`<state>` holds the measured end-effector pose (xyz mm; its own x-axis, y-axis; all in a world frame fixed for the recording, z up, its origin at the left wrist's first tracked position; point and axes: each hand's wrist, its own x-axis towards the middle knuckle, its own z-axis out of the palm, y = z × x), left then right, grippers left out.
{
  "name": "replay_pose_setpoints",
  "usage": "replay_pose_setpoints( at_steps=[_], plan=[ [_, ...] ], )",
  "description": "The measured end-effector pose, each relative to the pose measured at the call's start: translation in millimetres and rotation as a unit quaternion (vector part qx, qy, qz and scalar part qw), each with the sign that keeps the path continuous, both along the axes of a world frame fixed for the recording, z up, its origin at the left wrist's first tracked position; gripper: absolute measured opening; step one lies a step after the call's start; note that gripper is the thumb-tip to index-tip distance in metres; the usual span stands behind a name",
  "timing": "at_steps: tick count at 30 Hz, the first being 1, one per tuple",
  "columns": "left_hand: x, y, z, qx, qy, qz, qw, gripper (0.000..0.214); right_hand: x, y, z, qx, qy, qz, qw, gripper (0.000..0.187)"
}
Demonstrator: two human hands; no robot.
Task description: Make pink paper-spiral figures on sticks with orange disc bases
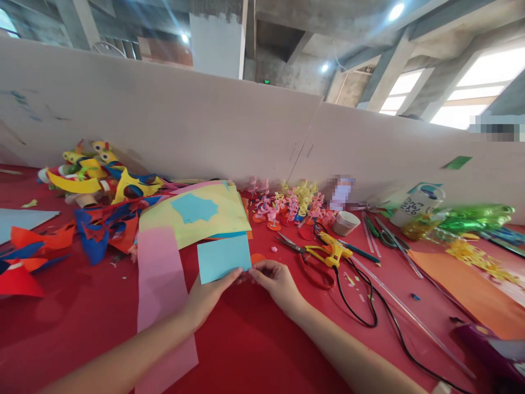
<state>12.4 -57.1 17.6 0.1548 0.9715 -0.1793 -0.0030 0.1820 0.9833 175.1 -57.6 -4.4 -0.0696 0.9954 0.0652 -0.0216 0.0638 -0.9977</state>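
A light-blue sheet of paper (223,257) is held up above the red table by my left hand (209,295), its thumb lying over the lower right edge. At the sheet's lower right corner, my right hand (279,284) has thumb and forefinger pinched together; whether they grip the corner is too small to tell. Behind the sheet lies a stack of pale-yellow paper (205,224) with a blue jagged cut-out (194,208) on top. A long pink paper strip (159,295) runs under my left forearm.
Right of my hands are scissors (303,249), a yellow glue gun (334,249) with a black cord, and a paper cup (346,223). Small pink and yellow paper figures (291,205) stand by the white partition (205,120). Orange paper (471,284) lies far right, coloured cut-outs (94,230) left.
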Motion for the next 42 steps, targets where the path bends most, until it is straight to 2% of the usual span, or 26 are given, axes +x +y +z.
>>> replay_pose_setpoints(
  at_steps=[10, 15, 21, 28, 35, 42],
  plan=[
    [-1.9, -2.2, 1.9, -0.010, 0.006, -0.007, 1.000, 0.025, -0.7, -1.6, 1.3, -0.019, 0.039, 0.017, 0.999, 0.034],
    [-1.7, -1.8, 2.6, -0.016, 0.005, 0.008, 1.000, 0.025, -0.1, -3.2, 4.5, -0.003, 0.061, 0.069, 0.996, 0.029],
    [0.9, -2.5, 7.4, -0.020, 0.012, 0.007, 1.000, 0.027, 1.0, -2.2, 1.1, -0.006, 0.016, 0.009, 1.000, 0.028],
    [1.5, -2.8, 8.6, -0.020, -0.006, -0.003, 1.000, 0.028, 0.8, -2.8, 5.5, -0.007, 0.006, 0.004, 1.000, 0.031],
    [3.2, -8.0, 12.7, -0.003, -0.002, -0.009, 1.000, 0.033, -0.1, -2.7, 0.9, -0.007, 0.024, -0.009, 1.000, 0.031],
    [3.2, -7.7, 12.2, 0.021, 0.003, -0.011, 1.000, 0.027, -2.2, -4.5, 5.8, -0.008, 0.063, 0.047, 0.997, 0.029]
  ],
)
